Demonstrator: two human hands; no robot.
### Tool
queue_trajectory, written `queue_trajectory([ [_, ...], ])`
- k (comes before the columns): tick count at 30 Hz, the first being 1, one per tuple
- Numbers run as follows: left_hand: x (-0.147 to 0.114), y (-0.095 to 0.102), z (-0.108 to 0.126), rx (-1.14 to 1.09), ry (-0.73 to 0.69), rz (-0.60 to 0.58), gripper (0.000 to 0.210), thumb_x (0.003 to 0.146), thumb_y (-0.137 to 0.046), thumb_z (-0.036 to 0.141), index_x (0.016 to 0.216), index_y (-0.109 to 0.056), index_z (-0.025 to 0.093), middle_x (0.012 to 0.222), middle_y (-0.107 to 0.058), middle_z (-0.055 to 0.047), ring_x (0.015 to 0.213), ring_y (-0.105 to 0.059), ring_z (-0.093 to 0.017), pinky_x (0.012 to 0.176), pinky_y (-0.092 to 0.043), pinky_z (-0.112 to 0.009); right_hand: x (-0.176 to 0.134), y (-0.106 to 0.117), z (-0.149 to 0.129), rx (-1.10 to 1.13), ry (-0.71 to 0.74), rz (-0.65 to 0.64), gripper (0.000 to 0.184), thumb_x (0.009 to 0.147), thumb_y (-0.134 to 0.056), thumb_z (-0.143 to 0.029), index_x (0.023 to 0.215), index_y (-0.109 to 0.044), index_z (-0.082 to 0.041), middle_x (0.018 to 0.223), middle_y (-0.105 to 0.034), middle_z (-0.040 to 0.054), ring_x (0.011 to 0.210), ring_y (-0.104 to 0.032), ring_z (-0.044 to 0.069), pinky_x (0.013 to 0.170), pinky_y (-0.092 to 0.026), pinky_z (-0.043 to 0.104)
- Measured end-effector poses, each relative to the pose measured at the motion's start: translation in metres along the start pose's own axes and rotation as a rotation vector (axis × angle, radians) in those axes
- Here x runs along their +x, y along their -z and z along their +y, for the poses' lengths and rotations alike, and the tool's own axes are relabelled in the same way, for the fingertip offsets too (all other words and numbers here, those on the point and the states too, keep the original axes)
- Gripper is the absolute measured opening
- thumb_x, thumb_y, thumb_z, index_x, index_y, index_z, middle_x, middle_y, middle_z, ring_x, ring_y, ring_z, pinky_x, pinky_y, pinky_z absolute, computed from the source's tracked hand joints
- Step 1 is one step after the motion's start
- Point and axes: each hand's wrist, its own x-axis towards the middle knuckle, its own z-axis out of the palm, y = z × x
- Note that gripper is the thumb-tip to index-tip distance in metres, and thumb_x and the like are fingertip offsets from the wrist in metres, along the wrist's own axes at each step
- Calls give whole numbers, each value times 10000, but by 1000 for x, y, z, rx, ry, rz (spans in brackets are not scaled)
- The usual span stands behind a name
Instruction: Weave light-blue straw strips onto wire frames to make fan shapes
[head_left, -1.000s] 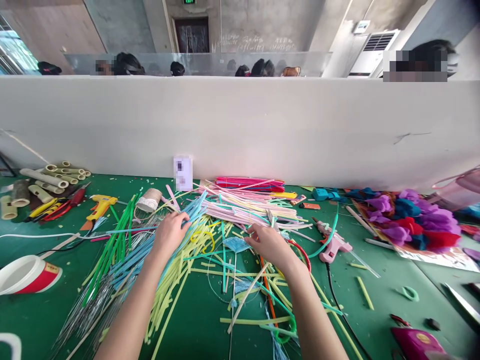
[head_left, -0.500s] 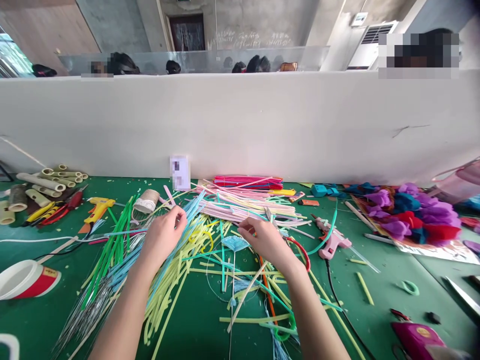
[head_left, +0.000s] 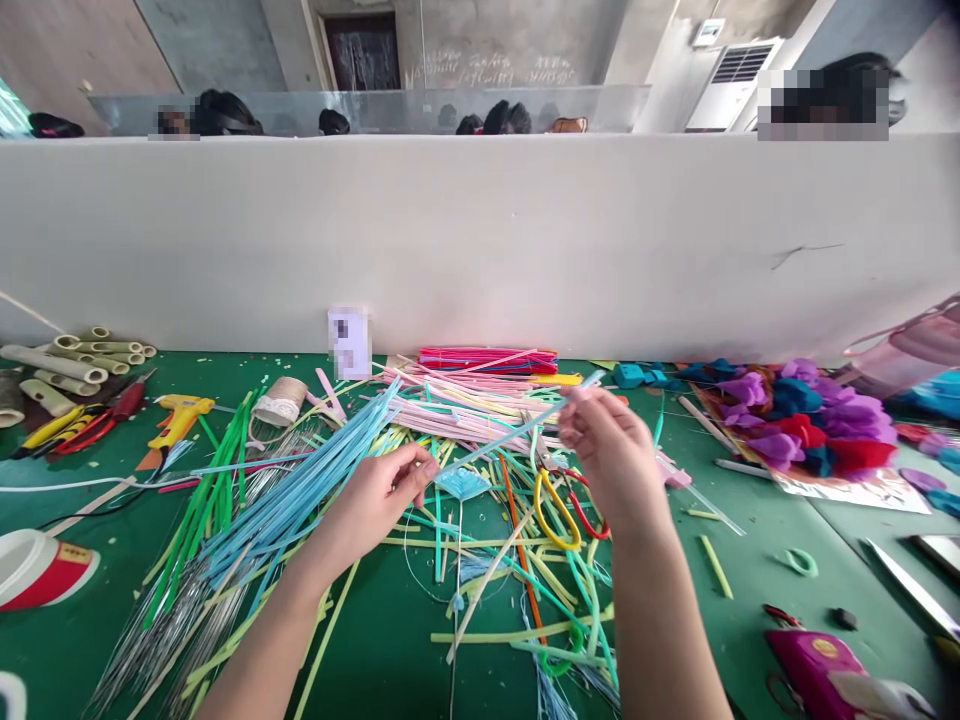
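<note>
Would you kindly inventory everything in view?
Held strip: one, pale blue, centre
Loose strips: many, multicoloured, centre
Fan piece: one, blue, centre
Scissors: one, red and yellow, centre right
Glue guns: two, yellow left, pink right
Tub: one, white and red, left
Bamboo tubes: several, pale, left
Petal shapes: many, purple, red, blue, right
Table: one, green, below
Partition: one, whitish, behind
People: several, black hair, beyond partition
Left grip: one, strip's left part
Right grip: one, strip's right part

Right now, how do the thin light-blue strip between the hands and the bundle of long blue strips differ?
The thin light-blue strip is single; the bundle of long blue strips has many. The strip is raised between the left hand and the right hand; the bundle lies on the cluttered green table. Both are blue and slant up toward picture right.
</note>
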Motion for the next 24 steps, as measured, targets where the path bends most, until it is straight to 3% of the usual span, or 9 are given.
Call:
queue_trajectory([
  [3,-2,4,-9,59,51,-15,412,962,-403,514,722,-557,218,645,-598,15,558,-515,-150,569,-371,-265,9,26,-11,125,108,356,178,738,-770,-316,825,-688,-185,761,-623,-16,602,-541,69,486,-408,156],
  [6,0,-2,-11,219,95,-72,373,958,-426,480,734,-575,222,638,-606,13,571,-543,-165,564,-350,-270,14,43,-17,169,155,496,140,771,-722,-293,804,-673,-167,760,-647,13,597,-550,85,462,-414,167],
  [11,10,-49,-13,547,141,-91,298,912,-534,451,756,-645,223,757,-695,-26,717,-634,-208,574,-333,-273,13,48,-21,149,201,459,116,783,-728,-252,792,-674,-150,553,-475,-60,467,-383,50,397,-316,157],
  [14,16,-79,-18,726,178,-119,220,891,-560,376,804,-654,197,797,-706,-64,741,-659,-228,550,-313,-276,12,46,-21,130,201,408,177,747,-779,-245,868,-665,-183,571,-485,-72,459,-372,46,392,-309,151],
  [16,19,-88,-21,763,178,-115,178,889,-519,274,811,-656,193,790,-705,-69,729,-661,-220,537,-296,-276,12,45,-20,139,189,395,274,719,-809,-257,944,-660,-212,585,-511,-77,459,-396,47,395,-328,145],
  [20,21,-74,-17,626,159,-45,162,866,-527,240,736,-620,216,708,-685,-23,668,-633,-181,536,-280,-266,14,44,-18,168,92,314,274,716,-800,-286,946,-696,-177,638,-599,-45,460,-440,36,387,-372,126],
  [24,20,-46,-5,411,78,82,199,905,-523,295,731,-582,219,672,-656,16,605,-579,-140,563,-322,-253,14,40,-16,251,-43,220,309,727,-732,-246,1025,-729,-167,1029,-735,43,525,-555,26,422,-465,107],
])
